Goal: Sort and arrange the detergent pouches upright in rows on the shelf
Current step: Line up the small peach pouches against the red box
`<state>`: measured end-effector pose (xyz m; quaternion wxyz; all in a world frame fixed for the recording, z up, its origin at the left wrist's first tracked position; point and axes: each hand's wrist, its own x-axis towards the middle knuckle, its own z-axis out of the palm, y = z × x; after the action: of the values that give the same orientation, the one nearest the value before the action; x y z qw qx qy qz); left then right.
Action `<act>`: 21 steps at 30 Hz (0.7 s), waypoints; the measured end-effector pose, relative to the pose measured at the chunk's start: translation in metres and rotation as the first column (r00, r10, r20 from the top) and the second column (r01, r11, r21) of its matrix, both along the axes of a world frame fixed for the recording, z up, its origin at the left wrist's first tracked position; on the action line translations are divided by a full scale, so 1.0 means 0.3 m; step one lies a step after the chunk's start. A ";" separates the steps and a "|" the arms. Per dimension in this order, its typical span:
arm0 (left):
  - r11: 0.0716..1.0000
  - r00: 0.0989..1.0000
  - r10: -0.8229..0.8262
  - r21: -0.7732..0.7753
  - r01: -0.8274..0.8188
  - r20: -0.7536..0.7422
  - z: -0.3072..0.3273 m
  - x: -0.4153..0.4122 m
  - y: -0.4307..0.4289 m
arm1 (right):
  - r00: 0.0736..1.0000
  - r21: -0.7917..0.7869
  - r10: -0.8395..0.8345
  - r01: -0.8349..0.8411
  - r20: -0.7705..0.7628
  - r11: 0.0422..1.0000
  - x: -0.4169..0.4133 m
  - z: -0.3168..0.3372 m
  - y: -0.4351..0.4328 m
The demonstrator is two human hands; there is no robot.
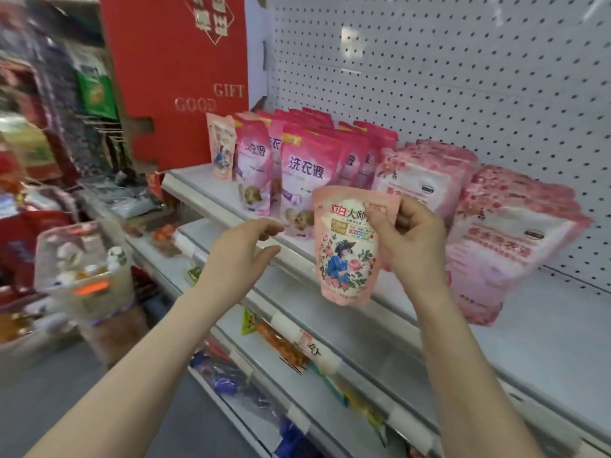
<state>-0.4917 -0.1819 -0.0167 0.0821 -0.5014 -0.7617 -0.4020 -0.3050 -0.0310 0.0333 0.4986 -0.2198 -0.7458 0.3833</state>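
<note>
A red box [178, 77] stands at the left end of the shelf [545, 342]. The left hand [241, 256] hovers before the shelf's front edge, fingers loosely spread, holding nothing. Pink pouches [307, 173] stand upright in rows on the shelf. A flowered pouch [347, 249] hangs upright in front of the shelf, its top corner pinched by the right hand [413, 239]. Paler pouches [515, 239] lean in stacks on the shelf's right part.

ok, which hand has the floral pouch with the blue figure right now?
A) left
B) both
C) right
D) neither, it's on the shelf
C: the right hand pinches the top corner of the pale pink pouch and holds it in front of the shelf, while the left hand is open beside it and not touching it.
</note>
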 end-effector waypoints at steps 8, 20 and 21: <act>0.996 0.997 0.072 -0.049 -0.072 0.000 -0.082 -0.388 -0.019 | 0.995 0.028 0.098 -0.099 0.011 0.995 -0.424 -0.051 -0.068; 0.996 0.933 -0.047 0.088 0.017 0.358 -0.091 -0.954 0.059 | 0.994 0.136 0.021 -0.036 0.108 0.990 -1.152 -0.008 -0.043; 0.996 0.920 -0.070 0.079 0.043 0.386 -0.089 -0.983 0.078 | 0.994 0.153 -0.010 -0.007 0.110 0.988 -1.201 -0.008 -0.031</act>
<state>-0.7866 -0.1585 -0.0433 -0.0648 -0.4304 -0.7339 -0.5215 -0.6652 -0.0404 0.0310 0.4723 -0.2023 -0.7994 0.3116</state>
